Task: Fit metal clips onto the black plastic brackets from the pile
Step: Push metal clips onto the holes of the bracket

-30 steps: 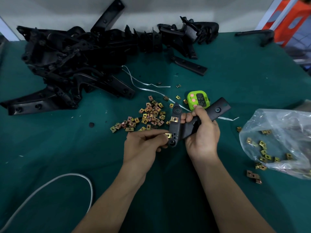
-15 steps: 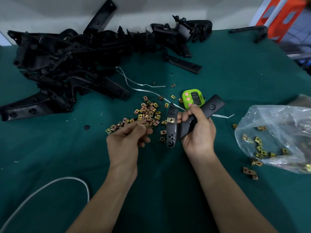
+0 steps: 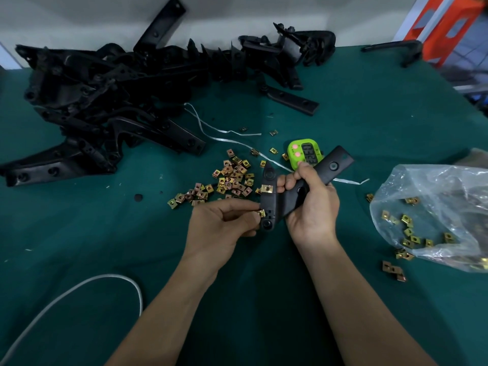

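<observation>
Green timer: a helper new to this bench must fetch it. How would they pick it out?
On the dark green table, look beyond the right hand, which grips a black bracket. The timer lies there, right of the metal clips. It alone is bright lime green, with pink buttons and a display.

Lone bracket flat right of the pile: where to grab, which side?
Probably pinch the lone bracket across its narrow width near the free right end, from above: it lies flat and slim on the table, its left end crowding the pile.
</observation>
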### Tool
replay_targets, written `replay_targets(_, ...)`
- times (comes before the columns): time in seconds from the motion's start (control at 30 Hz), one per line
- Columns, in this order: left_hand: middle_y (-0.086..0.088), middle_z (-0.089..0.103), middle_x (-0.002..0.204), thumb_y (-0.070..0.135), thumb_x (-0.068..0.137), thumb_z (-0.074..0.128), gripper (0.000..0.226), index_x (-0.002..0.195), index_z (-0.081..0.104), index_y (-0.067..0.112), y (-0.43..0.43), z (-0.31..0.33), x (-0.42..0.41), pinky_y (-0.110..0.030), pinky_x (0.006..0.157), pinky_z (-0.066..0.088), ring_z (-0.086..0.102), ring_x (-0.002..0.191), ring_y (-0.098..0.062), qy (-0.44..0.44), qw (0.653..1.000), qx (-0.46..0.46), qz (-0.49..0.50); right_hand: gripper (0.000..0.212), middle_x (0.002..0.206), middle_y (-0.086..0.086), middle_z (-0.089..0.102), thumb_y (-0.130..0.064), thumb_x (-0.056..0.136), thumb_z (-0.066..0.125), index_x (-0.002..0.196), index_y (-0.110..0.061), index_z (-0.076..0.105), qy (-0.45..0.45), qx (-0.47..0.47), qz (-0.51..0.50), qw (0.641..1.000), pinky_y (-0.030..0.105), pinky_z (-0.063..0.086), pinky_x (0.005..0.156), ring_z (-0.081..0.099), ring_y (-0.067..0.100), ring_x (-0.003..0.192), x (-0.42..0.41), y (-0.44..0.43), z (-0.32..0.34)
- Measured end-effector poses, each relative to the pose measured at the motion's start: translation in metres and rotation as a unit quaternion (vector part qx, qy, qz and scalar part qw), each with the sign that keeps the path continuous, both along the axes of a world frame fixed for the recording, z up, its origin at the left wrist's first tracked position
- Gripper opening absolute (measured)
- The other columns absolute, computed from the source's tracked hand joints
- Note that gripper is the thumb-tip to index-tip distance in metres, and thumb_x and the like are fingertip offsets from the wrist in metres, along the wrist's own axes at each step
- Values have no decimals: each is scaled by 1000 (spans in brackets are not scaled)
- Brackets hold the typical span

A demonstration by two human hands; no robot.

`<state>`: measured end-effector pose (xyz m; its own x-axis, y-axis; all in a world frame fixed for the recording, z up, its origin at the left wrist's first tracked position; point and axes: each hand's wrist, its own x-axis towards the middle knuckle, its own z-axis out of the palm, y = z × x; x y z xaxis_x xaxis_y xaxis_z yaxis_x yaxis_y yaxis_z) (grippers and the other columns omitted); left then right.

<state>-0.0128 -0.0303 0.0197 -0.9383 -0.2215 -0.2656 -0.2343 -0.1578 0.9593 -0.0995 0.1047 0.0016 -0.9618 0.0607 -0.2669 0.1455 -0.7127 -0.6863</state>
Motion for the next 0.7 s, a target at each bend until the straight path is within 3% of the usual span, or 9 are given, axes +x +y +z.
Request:
replay_targets(0.2,-10,76,73,-7,82,77,31,76,82,24,-3,-1,-2,-21,61,57,72,65,-16,-2,1000,7,11,26,62,13,43,-6,94,62,70,-8,50,-4,-12,-3,1000,34,48,58,52,26,56,0,1,1)
replay_targets(0.5,-12,77,76,-5,80,80,26,80,82,21,-4,-1,0,-22,59,57,71,64,-18,-24,999,-4,-47,20,59,10,41,-1,90,61,73,-6,53,22,2,2,1000,35,46,56,46,23,52,0,-3,-1)
replay_targets(0.7,-7,77,72,-4,79,80,37,85,81,33,5,-3,2,-21,59,55,68,61,-13,-30,998,-38,-39,20,57,9,39,0,90,61,72,-6,53,37,53,-33,997,34,43,53,43,23,48,3,-7,-4)
